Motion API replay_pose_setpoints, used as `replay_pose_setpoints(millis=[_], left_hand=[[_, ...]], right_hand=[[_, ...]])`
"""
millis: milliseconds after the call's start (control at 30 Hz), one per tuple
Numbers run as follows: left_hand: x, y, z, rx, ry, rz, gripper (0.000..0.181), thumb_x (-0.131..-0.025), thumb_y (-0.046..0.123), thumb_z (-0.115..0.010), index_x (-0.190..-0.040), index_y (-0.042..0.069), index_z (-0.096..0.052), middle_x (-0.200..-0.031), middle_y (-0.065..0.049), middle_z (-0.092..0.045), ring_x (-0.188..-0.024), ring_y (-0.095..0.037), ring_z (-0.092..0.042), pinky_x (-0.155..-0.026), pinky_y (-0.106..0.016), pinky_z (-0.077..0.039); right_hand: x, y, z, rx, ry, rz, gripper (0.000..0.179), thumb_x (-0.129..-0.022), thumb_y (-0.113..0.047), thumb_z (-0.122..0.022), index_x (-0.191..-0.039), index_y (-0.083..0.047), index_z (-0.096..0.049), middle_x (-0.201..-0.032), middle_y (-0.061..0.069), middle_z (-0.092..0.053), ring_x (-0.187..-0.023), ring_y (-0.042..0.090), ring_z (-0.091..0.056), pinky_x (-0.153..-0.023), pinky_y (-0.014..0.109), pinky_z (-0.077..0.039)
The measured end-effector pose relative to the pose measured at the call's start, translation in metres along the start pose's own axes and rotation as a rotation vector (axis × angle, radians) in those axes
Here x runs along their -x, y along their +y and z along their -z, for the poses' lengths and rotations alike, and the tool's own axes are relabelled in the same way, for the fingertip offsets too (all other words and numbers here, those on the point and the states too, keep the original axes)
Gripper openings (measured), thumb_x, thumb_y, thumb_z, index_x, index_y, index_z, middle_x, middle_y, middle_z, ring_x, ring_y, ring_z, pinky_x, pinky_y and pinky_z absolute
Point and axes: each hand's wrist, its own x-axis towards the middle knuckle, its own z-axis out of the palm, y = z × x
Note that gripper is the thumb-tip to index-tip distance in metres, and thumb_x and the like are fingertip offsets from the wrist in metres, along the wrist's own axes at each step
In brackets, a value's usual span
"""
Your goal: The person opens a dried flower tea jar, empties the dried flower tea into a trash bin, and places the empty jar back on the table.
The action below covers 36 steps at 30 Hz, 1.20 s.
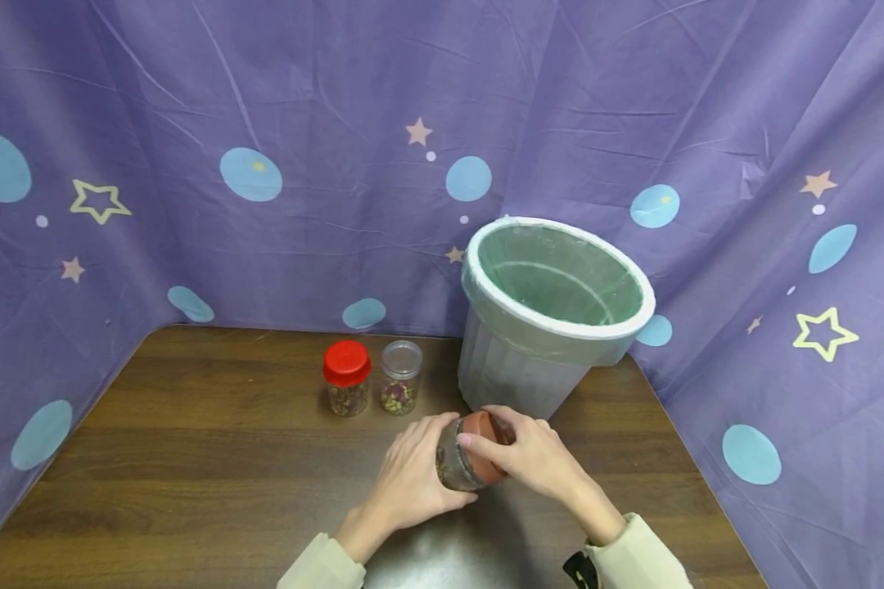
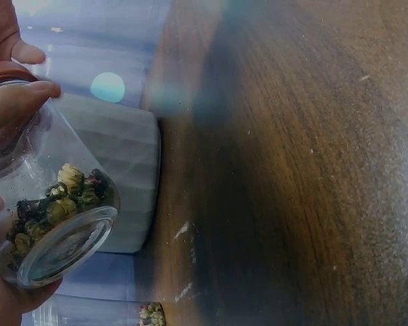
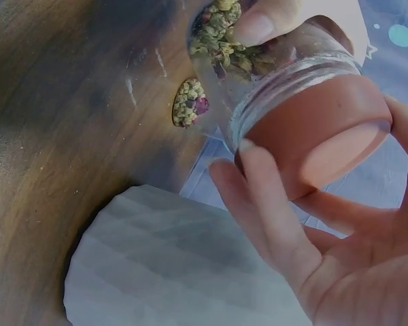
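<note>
My left hand (image 1: pixel 411 476) grips a clear jar (image 1: pixel 453 460) round its body, over the front part of the table. Dried flower buds (image 2: pixel 58 207) lie gathered inside near its base, as the left wrist view shows. The jar is tilted, its orange-brown lid (image 1: pixel 485 438) turned toward the right. My right hand (image 1: pixel 541 460) holds that lid, thumb on one side and fingers round the other. In the right wrist view the lid (image 3: pixel 319 119) sits at the jar's mouth, with fingertips at its edge.
A grey bin (image 1: pixel 516 372) with a pale rim and green inside stands right behind the hands. Left of it are a red-lidded jar (image 1: pixel 348 398) and a clear-lidded jar (image 1: pixel 400 396), both with dried contents. A purple patterned curtain (image 1: pixel 354 180) borders the wooden table (image 1: pixel 191 458).
</note>
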Motion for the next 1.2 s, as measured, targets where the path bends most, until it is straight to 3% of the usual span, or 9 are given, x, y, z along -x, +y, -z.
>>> replay_pose_setpoints(millis=[900, 1200], left_hand=[[0.0015, -0.0007, 0.0031, 0.01, 0.002, 0.004, 0.098, -0.053, 0.051, -0.09, -0.136, 0.019, -0.05, -0.126, 0.001, -0.063, -0.114, -0.019, -0.06, -0.089, -0.046, -0.052], [0.0013, -0.0011, 0.0025, 0.019, 0.007, 0.01, 0.098, -0.053, 0.05, -0.09, -0.136, 0.019, -0.049, -0.124, 0.0, -0.063, -0.114, -0.019, -0.06, -0.089, -0.046, -0.052]], right_hand=[[0.0031, 0.0075, -0.0001, -0.083, -0.029, 0.154, 0.065, -0.08, -0.051, -0.075, -0.135, -0.021, -0.056, -0.113, 0.001, -0.07, -0.094, 0.011, -0.065, -0.076, 0.027, -0.052], [0.0027, 0.0099, 0.0029, -0.141, -0.038, 0.177, 0.062, -0.081, -0.047, -0.075, -0.135, -0.026, -0.056, -0.116, 0.0, -0.07, -0.101, 0.015, -0.066, -0.082, 0.036, -0.055]])
